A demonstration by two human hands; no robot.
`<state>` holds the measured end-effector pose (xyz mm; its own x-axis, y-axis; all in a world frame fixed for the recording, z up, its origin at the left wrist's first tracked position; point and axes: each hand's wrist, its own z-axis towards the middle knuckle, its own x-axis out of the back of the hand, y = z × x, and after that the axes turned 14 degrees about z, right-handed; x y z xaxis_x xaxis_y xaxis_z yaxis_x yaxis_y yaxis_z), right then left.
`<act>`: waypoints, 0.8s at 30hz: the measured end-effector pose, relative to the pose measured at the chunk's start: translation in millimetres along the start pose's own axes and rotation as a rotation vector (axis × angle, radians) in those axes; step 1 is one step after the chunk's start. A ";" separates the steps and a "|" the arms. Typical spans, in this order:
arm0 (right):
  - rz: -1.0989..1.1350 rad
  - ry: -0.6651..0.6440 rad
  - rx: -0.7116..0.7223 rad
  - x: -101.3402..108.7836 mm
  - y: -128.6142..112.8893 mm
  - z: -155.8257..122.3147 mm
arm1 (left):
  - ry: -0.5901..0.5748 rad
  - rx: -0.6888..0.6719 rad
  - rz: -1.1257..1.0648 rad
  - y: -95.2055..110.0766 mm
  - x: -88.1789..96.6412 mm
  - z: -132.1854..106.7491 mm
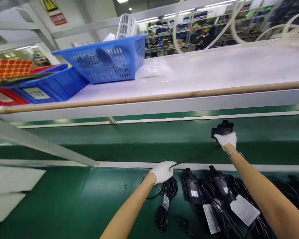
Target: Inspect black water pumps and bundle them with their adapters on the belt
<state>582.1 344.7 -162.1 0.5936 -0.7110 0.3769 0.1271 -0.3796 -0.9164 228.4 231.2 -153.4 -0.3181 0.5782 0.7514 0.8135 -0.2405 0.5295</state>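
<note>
In a white glove, my right hand (227,138) grips a black plastic device (223,128) over the green belt beneath the shelf. My left hand (162,171), also gloved, is closed on a thin black cable (181,162) that runs toward the device. Just below the left hand lies a bundled black cable coil (166,202), bound with a light wrap. To its right, several black devices (193,189) with white labels and coiled cables rest on the green table. My right forearm hides part of them.
Above the belt runs a white shelf (214,71) with a wooden front edge. A blue perforated basket (109,59), blue bin (49,86), red bin (8,96) and plastic bag (153,68) sit on it. A slanted white post (45,142) stands left.
</note>
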 end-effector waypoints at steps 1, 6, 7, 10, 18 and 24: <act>-0.049 -0.018 0.005 -7.8 11.6 7.5 | 0.026 0.037 0.029 0.1 -2.3 16.0; -0.249 -0.085 0.061 -30.6 47.4 25.7 | 0.283 0.315 0.151 -6.2 -34.6 8.4; -0.286 -0.088 0.077 -32.0 47.0 28.4 | 0.352 0.378 0.169 -6.5 -51.2 -11.0; -0.436 -0.160 0.161 -34.1 30.0 32.3 | 0.579 0.574 0.227 -3.4 -116.4 -79.5; -0.556 -1.019 0.654 -84.3 13.5 -155.5 | -0.047 0.888 -0.023 9.5 -159.4 -83.0; -0.637 -1.329 0.528 -145.3 59.9 -306.9 | -0.055 0.850 -0.190 -13.5 -150.9 -68.9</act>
<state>259.6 243.6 -230.4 0.5485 0.6003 0.5820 0.7051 0.0421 -0.7079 231.8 93.5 -246.8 -0.4790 0.5914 0.6487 0.8437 0.5141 0.1544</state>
